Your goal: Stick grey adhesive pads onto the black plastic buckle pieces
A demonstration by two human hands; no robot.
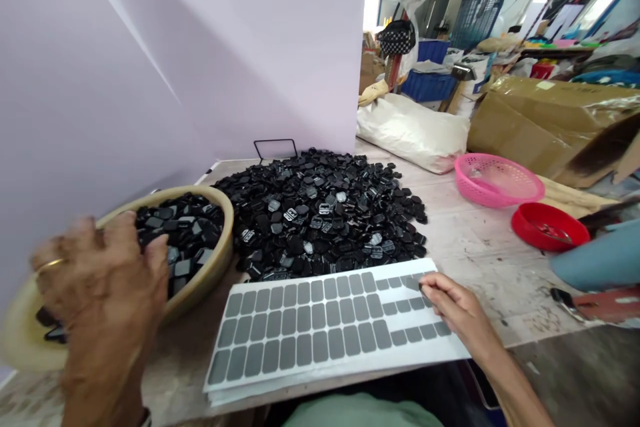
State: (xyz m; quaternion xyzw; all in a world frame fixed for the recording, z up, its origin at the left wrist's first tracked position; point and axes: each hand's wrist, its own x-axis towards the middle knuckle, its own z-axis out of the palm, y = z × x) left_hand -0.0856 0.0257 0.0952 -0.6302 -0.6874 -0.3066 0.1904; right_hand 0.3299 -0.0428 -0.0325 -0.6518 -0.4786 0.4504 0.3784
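My left hand [103,280], back up and a little blurred, is over the near side of a cream-coloured basin [227,220] full of small black plastic pieces [185,227]. Its fingers are apart; no piece shows in them, though the palm is hidden. Thumb and fingers of my right hand [457,310] are pinched on a small dark grey sticker [414,282] at the upper right of a white sticker sheet [320,373]. Rows of grey rectangular stickers cover this sheet, larger at left and smaller at right. More sheets lie under it.
Behind the sheet spreads a large heap of black plastic pieces [320,213]. At right stand a pink mesh basket [485,180] and a red bowl [550,227] with small items. A white sack [413,130] and a cardboard box [555,120] lie beyond. A pale wall [250,47] borders the table.
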